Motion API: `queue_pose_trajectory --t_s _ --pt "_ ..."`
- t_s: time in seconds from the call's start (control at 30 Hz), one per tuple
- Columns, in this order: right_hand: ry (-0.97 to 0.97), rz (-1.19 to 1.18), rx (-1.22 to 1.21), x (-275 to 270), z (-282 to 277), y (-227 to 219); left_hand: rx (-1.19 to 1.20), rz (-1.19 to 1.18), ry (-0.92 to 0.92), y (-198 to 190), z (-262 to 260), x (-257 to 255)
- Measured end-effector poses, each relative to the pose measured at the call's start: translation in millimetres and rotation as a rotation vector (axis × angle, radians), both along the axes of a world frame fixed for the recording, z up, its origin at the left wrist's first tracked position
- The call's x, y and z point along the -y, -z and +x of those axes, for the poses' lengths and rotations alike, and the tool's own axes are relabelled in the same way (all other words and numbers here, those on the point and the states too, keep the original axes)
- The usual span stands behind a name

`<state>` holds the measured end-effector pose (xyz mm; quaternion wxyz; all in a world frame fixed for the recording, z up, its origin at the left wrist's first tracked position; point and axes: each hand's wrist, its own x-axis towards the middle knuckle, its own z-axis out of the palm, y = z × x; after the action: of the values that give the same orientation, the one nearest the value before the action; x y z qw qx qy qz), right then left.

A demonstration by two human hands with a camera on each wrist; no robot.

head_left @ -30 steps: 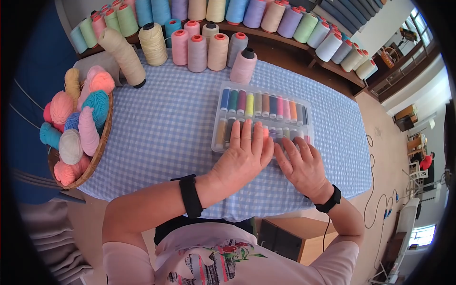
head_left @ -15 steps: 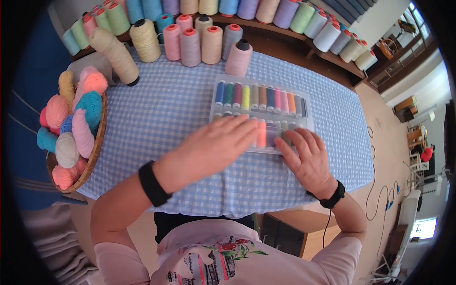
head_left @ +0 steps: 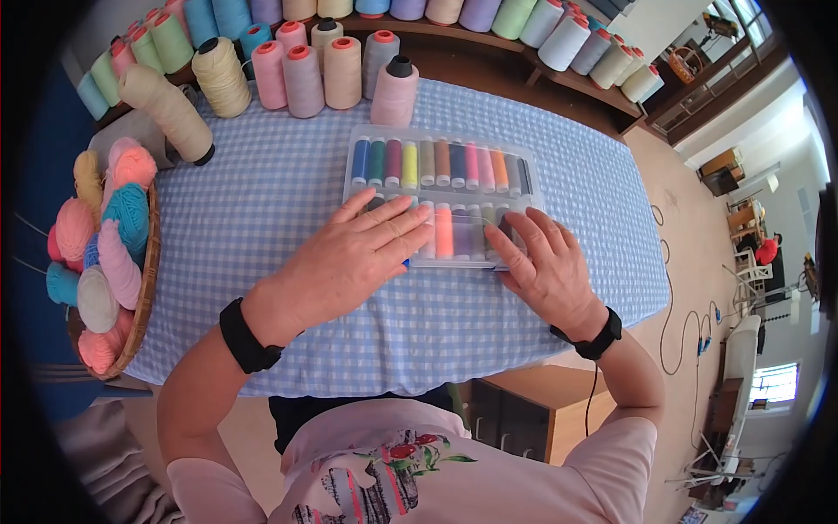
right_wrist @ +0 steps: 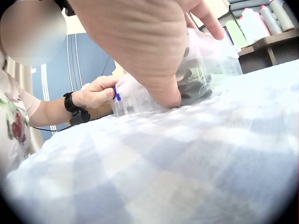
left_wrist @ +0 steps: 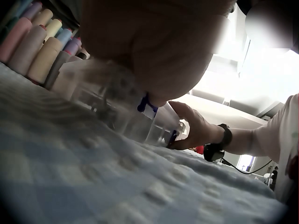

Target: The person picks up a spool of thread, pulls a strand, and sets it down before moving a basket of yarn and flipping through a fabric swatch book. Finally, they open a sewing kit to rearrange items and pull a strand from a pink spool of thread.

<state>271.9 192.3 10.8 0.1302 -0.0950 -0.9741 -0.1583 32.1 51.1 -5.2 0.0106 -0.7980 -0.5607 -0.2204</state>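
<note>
A clear plastic box (head_left: 356, 183) holds two rows of coloured thread spools (head_left: 443, 231) under its lid. My left hand (head_left: 336, 262) lies across its front left part, fingers over the lid and thumb down at a blue latch (head_left: 406, 263) on the front side. The left hand covers some spools of the front row. At the front right corner my right hand (head_left: 550, 271) holds the box, fingers on top and thumb down along the side. The left wrist view shows that right hand (left_wrist: 201, 128) round the box end, beside another dark blue latch (left_wrist: 173, 137).
A basket (head_left: 144, 297) of yarn balls stands on the left. Large thread cones (head_left: 342, 74) line the back of the blue checked cloth (head_left: 419, 341), with a pink cone (head_left: 394, 96) just behind the box. More cones fill a shelf (head_left: 454, 35) beyond.
My left hand has drawn back and left from the middle of the lid to its front left, uncovering the orange spool. The right hand has stayed at the right corner.
</note>
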Motion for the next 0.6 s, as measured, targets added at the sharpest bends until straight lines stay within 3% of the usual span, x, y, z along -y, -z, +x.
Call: queue_pose_trajectory --t_s 0.2,0.6 --pt "-0.163 0.210 -0.055 -3 3 6 0.017 -0.026 -0.003 -3 0 0" --pt "-0.266 0.164 -0.041 -2 0 13 0.072 0.021 0.030 -8 -8 -4"
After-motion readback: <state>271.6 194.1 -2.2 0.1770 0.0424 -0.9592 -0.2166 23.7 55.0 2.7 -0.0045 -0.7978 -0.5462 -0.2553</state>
